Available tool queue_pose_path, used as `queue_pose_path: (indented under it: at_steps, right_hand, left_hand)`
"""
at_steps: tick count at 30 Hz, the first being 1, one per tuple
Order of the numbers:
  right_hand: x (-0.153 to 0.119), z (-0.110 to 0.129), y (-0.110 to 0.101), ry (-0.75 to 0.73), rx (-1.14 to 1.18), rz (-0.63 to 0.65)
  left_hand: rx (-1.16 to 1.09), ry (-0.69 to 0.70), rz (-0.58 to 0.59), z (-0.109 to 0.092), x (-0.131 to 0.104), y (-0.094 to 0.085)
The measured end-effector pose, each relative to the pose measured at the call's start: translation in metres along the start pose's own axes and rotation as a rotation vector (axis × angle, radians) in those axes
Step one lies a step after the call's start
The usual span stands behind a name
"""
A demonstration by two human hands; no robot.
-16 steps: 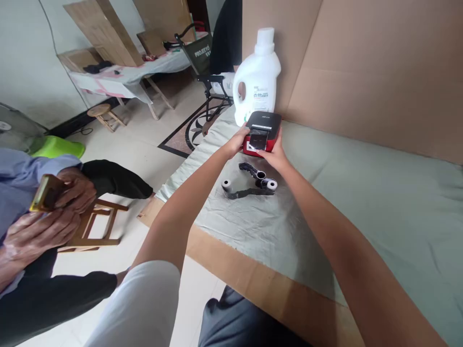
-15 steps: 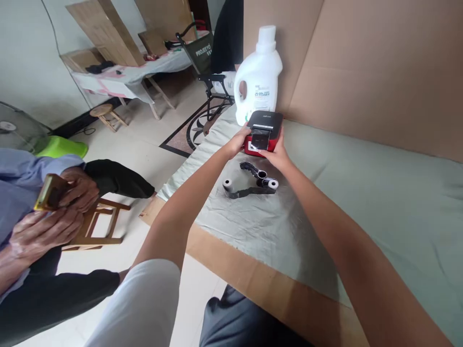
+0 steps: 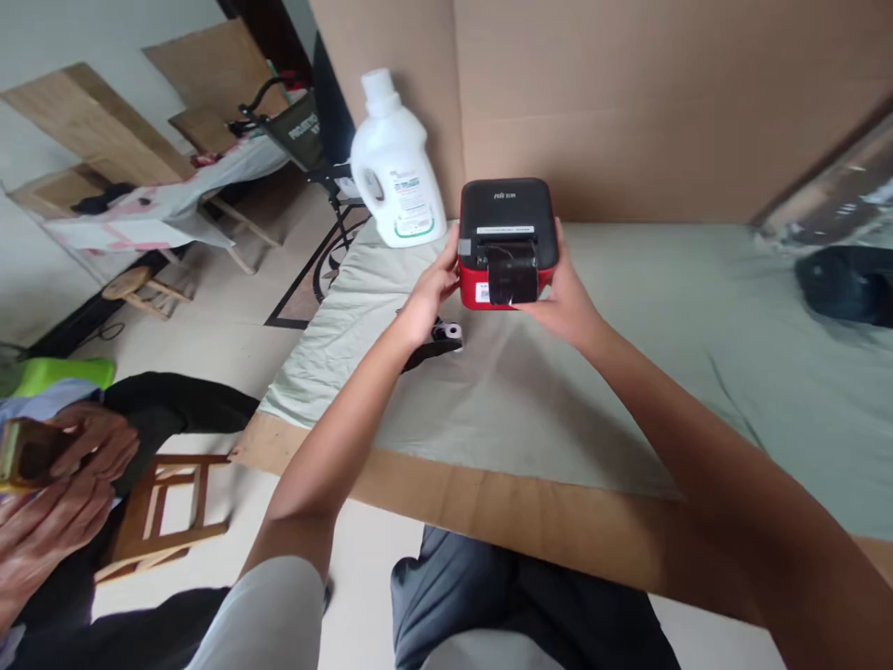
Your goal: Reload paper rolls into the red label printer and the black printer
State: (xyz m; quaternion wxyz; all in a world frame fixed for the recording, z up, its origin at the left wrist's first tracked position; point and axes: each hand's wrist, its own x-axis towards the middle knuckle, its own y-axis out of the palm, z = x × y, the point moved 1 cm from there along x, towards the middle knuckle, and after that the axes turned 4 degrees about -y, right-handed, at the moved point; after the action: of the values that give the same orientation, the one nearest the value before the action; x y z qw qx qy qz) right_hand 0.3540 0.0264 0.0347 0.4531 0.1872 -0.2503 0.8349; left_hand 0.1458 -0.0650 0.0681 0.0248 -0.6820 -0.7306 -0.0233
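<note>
Between my two hands is a label printer (image 3: 508, 207), black on top and red along its lower sides. A dark strip of ribbon (image 3: 513, 274) hangs out of its front slot. My left hand (image 3: 436, 288) grips the printer's left side, fingers partly hidden behind it. On the right side, my right hand (image 3: 566, 293) is closed round the lower corner, its thumb by the strip's bottom edge. Partly behind my left forearm, a used ribbon with small white-ended rolls (image 3: 450, 332) lies on the cloth. A white detergent bottle (image 3: 405, 177) stands to the left of the printer.
The table has a pale green cloth (image 3: 698, 372) and a bare wooden front edge (image 3: 474, 498). A cardboard panel (image 3: 628, 112) rises at the back. At far right lies a black object (image 3: 844, 284). On the left, another person's hands (image 3: 76, 475) hold a phone (image 3: 32, 456).
Both hands have carried the printer right, away from the bottle and ribbon rolls. The view has turned to the right, bringing the black object at far right into sight.
</note>
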Motion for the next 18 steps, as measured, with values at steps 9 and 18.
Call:
queue_pose_path:
  at_steps: [9, 18]
  right_hand:
    - [-0.141, 0.041, -0.089, 0.142, -0.036, -0.102]
    - [-0.167, 0.021, -0.103, 0.165, 0.001, -0.136]
  left_hand:
    - [-0.153, 0.000, 0.255, 0.075, -0.046, 0.141]
    - [-0.045, -0.036, 0.162, 0.088, -0.054, 0.175]
